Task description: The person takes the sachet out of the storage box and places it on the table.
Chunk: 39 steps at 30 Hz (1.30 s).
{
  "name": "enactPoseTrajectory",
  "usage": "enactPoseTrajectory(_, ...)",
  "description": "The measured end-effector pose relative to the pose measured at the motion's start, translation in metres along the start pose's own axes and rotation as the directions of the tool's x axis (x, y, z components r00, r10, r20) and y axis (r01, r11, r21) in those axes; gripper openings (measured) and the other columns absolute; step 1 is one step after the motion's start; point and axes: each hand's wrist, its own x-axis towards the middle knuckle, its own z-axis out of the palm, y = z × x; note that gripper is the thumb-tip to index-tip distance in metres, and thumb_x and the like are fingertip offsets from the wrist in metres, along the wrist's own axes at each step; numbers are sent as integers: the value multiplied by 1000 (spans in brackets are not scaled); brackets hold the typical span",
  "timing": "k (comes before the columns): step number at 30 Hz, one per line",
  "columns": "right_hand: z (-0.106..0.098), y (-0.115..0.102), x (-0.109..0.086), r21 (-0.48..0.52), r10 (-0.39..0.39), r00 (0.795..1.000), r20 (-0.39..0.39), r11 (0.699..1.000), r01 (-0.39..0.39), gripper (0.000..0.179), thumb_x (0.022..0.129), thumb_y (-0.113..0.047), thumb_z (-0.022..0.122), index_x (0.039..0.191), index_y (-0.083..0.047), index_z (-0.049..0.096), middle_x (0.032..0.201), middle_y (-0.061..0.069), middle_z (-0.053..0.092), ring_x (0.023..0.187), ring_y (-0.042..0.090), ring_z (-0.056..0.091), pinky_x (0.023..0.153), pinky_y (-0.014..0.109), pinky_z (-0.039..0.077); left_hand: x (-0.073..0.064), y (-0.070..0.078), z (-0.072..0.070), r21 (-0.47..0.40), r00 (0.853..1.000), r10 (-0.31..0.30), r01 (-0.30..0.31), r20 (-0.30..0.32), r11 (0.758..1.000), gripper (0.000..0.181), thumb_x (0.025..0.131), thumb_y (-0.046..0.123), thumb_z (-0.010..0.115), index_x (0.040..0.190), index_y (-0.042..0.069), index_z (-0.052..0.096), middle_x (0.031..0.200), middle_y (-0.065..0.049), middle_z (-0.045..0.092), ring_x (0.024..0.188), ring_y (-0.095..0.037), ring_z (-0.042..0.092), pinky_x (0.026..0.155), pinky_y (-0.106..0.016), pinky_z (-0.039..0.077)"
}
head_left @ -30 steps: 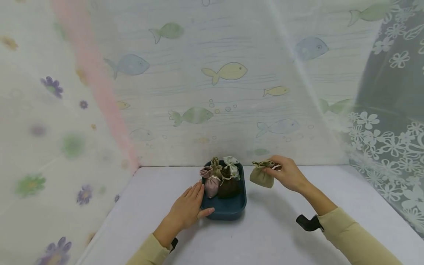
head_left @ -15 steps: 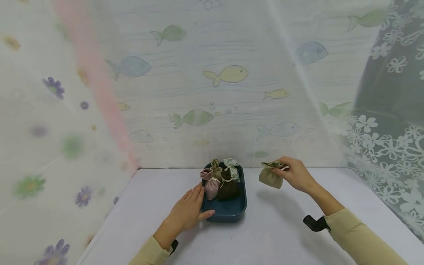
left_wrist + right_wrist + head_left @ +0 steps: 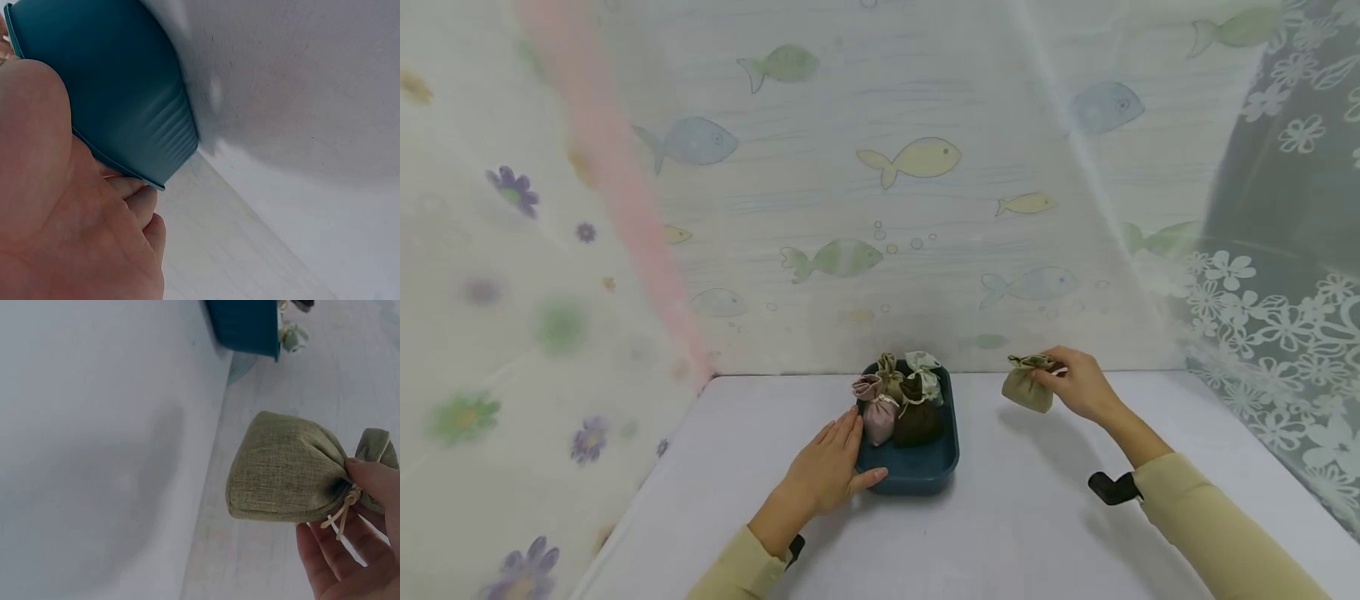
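Observation:
My right hand (image 3: 1081, 385) pinches an olive-green drawstring pouch (image 3: 1028, 388) by its gathered neck, holding it above the table to the right of the bin. Its cream cord (image 3: 345, 511) hangs loose at the neck in the right wrist view. My left hand (image 3: 826, 465) lies with straight fingers along the left rim of a dark blue plastic bin (image 3: 917, 482), thumb over the near-left corner. Inside the bin sit a pink pouch (image 3: 880, 421), a brown pouch (image 3: 919, 423), an olive patterned pouch (image 3: 891, 379) and a pale floral pouch (image 3: 927, 375).
The white table (image 3: 1000, 533) ends at the back against a sheer curtain (image 3: 917, 250) printed with fish. A flowered curtain (image 3: 512, 333) hangs at the left, a lace-patterned one (image 3: 1277, 333) at the right.
My right hand has carried the olive-green pouch to the right, away from the bin. The left hand and the bin keep their places.

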Motion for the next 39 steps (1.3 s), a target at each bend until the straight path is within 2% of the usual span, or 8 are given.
enactPoseTrajectory(7,4,14,5,-41,45,999,-4,998,-46,29,100,-13,68,117,10,67,110,27,69,101,45,66,78,52,59,-1,2,-3,7,1000,18,-17,-16,1000,98,101,71,34,155,-10,32,165,-26,25,154,-36,26,123,-50,26)
enactPoseTrajectory(13,8,17,12,-30,79,997,10,996,-78,28,100,-10,66,118,11,66,113,30,68,104,47,64,78,52,59,0,3,-9,29,1000,-12,12,13,1000,93,102,67,40,157,-8,31,166,-24,23,155,-34,24,124,-47,25)
enactPoseTrajectory(18,11,23,15,-38,98,995,-1,995,-98,28,100,-12,66,117,11,66,112,29,67,104,46,64,77,50,58,1,3,-10,30,999,-24,23,26,999,94,102,67,40,157,-7,29,167,-23,22,155,-33,22,124,-47,24)
enactPoseTrajectory(27,12,38,13,-58,117,993,-29,991,-118,28,99,-11,67,114,13,67,107,29,68,99,44,64,69,38,54,2,0,-4,21,1000,4,-5,31,1000,99,100,73,31,157,-8,29,166,-24,22,155,-34,22,124,-49,24)
enactPoseTrajectory(33,14,46,12,-67,125,991,-40,990,-128,27,99,-11,67,111,12,67,103,29,68,96,43,63,67,37,52,3,0,-2,35,1000,2,-3,29,999,100,100,75,28,158,-6,27,168,-23,19,156,-33,19,125,-48,22)
enactPoseTrajectory(39,21,55,10,-55,164,986,9,985,-163,27,100,-13,66,112,12,67,101,26,68,93,38,64,66,32,50,4,-2,3,49,1000,0,-1,17,999,100,100,75,29,159,-6,27,168,-22,20,156,-32,20,125,-48,23)
